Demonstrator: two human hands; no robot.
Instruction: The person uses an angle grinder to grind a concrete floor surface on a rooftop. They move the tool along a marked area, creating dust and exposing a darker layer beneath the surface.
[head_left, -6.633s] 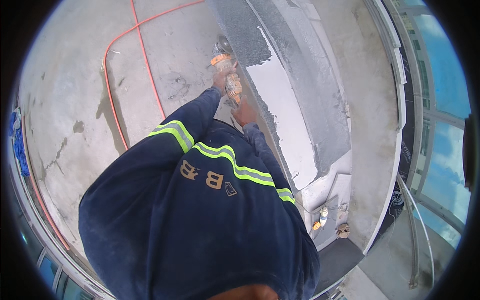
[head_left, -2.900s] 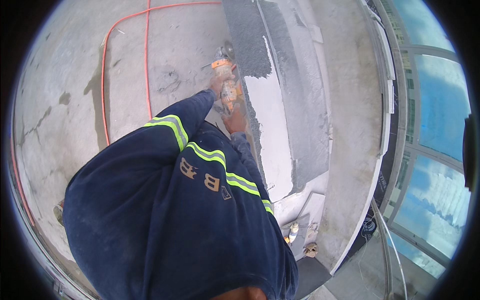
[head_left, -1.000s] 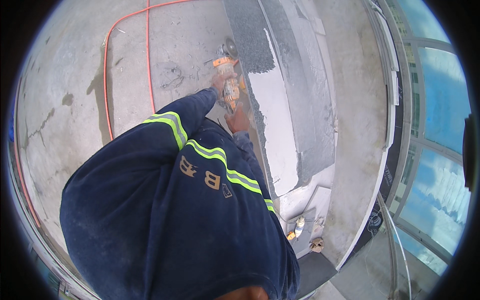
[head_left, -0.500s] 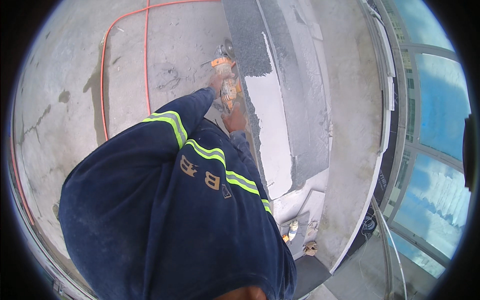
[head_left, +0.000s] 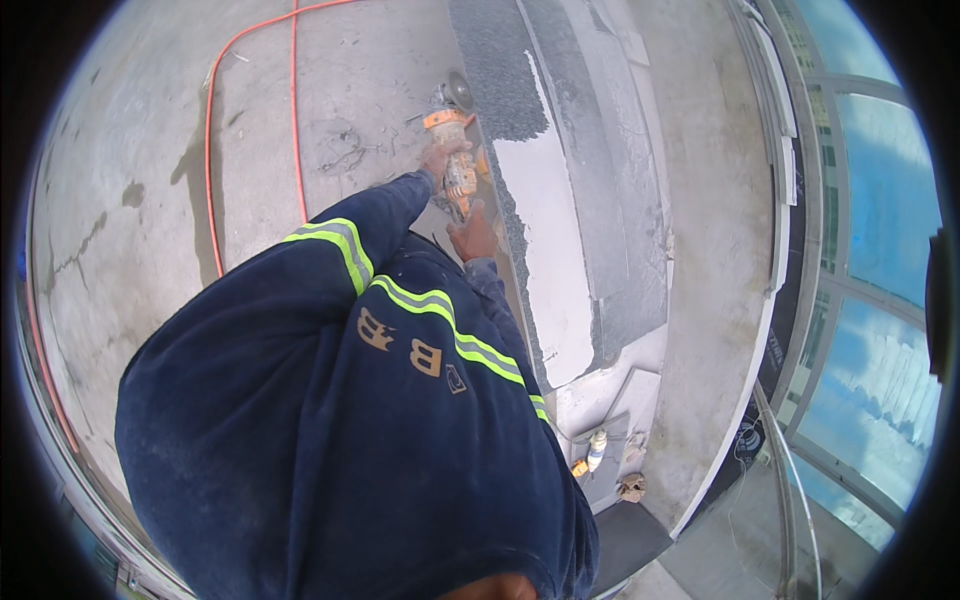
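Observation:
A dusty orange angle grinder (head_left: pixel 456 170) is in both my hands beside the long left edge of a dark grey speckled stone slab (head_left: pixel 497 75). My left hand (head_left: pixel 445 160) wraps round the front of its body, just behind the orange collar. Lower down, my right hand (head_left: pixel 475 238) grips its rear end. The round cutting disc (head_left: pixel 459 91) is at the far end of the tool, right by the slab edge; I cannot tell whether it touches the stone. A bright white area (head_left: pixel 545 240) covers part of the slab's top.
Orange-red hose or cable (head_left: pixel 209 150) runs over the concrete floor at left. Beyond the slab lies a concrete ledge (head_left: pixel 710 200), then glass panels (head_left: pixel 885 180). A white-and-yellow plug connector (head_left: pixel 596 452) and a crumpled brown lump (head_left: pixel 631 487) lie near the slab's close end.
The grinder's disc shows more of its round face and sits slightly farther up along the slab edge. Both hands keep their hold. The whole view has shifted a little.

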